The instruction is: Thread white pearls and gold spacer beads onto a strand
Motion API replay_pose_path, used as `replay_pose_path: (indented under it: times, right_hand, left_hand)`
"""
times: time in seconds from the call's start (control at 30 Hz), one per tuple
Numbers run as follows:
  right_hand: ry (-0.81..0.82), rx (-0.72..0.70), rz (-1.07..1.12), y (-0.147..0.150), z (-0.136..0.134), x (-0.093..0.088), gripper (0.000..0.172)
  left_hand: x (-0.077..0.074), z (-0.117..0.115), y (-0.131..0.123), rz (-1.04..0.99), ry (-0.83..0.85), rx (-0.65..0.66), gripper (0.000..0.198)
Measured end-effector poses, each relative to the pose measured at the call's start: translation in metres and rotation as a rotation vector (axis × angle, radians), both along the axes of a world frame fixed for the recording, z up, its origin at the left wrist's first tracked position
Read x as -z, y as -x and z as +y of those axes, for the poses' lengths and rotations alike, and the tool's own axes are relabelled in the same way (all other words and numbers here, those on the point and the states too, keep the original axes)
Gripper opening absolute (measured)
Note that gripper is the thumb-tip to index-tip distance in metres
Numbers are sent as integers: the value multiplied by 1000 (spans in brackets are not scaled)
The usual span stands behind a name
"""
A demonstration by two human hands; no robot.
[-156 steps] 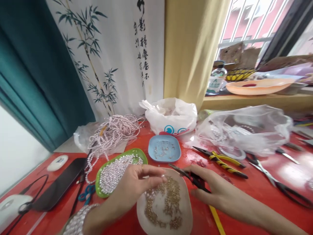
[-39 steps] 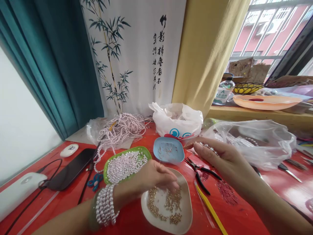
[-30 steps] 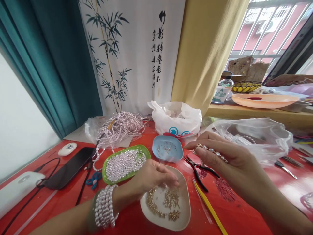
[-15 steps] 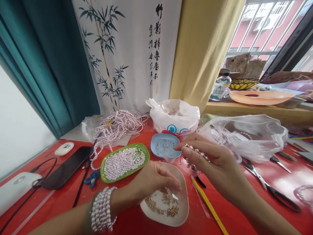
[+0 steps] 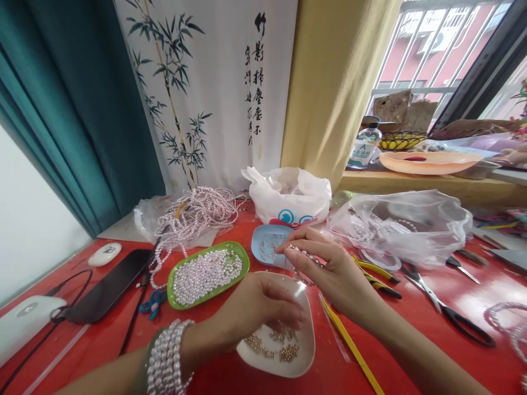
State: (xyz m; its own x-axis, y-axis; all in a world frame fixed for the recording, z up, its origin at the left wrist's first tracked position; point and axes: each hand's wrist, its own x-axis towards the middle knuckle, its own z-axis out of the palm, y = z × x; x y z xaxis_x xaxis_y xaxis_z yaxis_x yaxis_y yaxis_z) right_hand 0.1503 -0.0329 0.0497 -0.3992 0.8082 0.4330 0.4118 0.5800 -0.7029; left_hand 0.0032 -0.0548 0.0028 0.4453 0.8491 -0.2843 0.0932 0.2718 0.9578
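My right hand point(image 5: 329, 269) pinches a strand of pearly beads point(image 5: 308, 255) between thumb and fingers, with part of it hanging below. It is just right of a blue dish point(image 5: 258, 236) that holds small metal pieces. Above a white plate point(image 5: 305, 351), my left hand point(image 5: 257, 307) has its fingers curled in; they are blurred, and what they hold, if anything, cannot be made out. Several pearl strands circle that wrist as a bracelet point(image 5: 168, 356). Small gold beads point(image 5: 289, 352) lie in piles on the plate. To its left is a green tray point(image 5: 242, 251) of loose pearly beads point(image 5: 201, 281).
Bead strings point(image 5: 201, 211) heap at the back left beside a white plastic bag point(image 5: 288, 192). Yellow-handled pliers point(image 5: 376, 277), scissors point(image 5: 436, 302) and a clear bag point(image 5: 415, 225) are on the right. A yellow strip point(image 5: 349, 343) lies near my right forearm. A phone point(image 5: 111, 285) is left.
My right hand has shifted left with the bead strand, nearer the left hand, and the yellow-handled pliers now show behind it. My left hand stays over the plate. The whole view has shifted slightly.
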Motion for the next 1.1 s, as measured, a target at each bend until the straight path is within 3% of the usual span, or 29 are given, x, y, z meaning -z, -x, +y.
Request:
replay_pose_path:
  times: [0.27, 0.43, 0.63, 0.8, 1.1]
  right_hand:
    - [50, -112, -138, -6, 2, 1, 25]
    - [192, -135, -193, -10, 4, 3, 31]
    - [224, -78, -155, -12, 7, 1, 26]
    - [223, 20, -133, -13, 8, 1, 24]
    - [133, 119, -158, -10, 5, 4, 32]
  left_hand:
    - [-6, 3, 2, -15, -56, -30, 15]
    - [-4, 4, 2, -43, -69, -42, 12]
    - [1, 5, 3, -89, -73, -7, 14]
    - [-3, 7, 3, -168, 15, -56, 43]
    - [-6, 5, 4, -140, -63, -38, 25]
